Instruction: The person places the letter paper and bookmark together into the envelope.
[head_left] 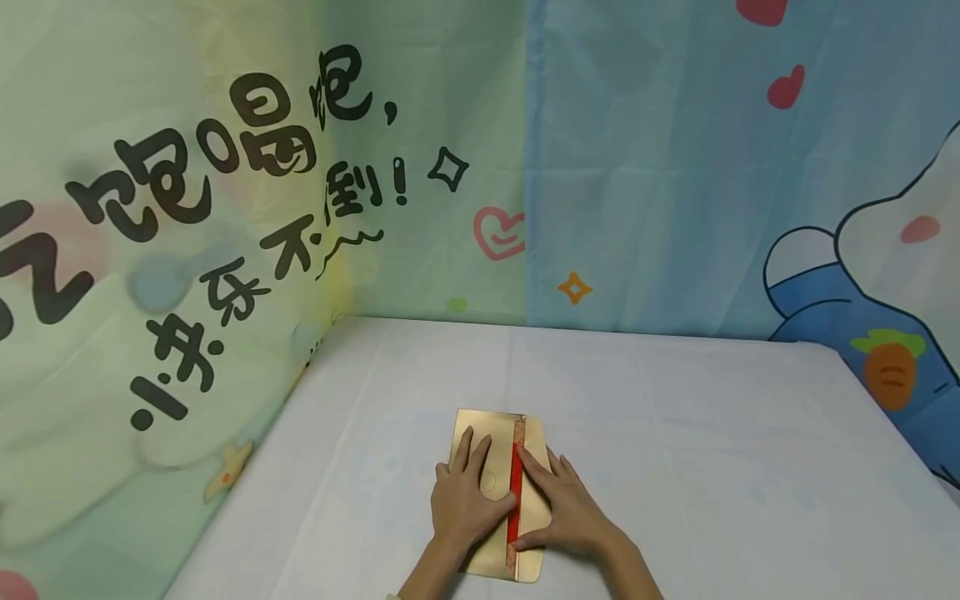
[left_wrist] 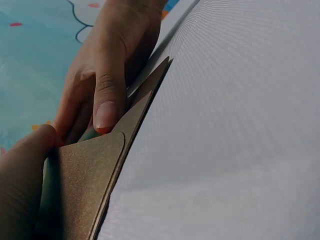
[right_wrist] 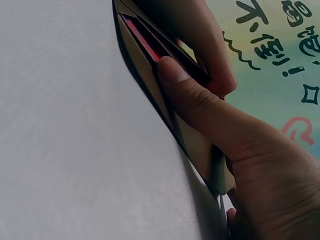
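A flat gold envelope (head_left: 489, 558) lies on the white table, its long flap (head_left: 533, 500) folded out to the right. Along its mouth shows a narrow red strip (head_left: 514, 475), perhaps the edge of something inside; its kind is unclear. My left hand (head_left: 467, 504) rests on the envelope's body with fingers spread, thumb at the mouth. In the left wrist view that thumb (left_wrist: 30, 160) is at the mouth's edge. My right hand (head_left: 573, 508) lies over the flap, its index fingertip and thumb touching opposite ends of the red strip. In the right wrist view the thumb (right_wrist: 175, 72) presses at the strip.
The white tablecloth (head_left: 712, 467) spreads around the envelope on every side. A printed fabric curtain (head_left: 420, 275) with dark lettering stands to the left and back, and a blue one (head_left: 675, 208) with a cartoon figure at the right.
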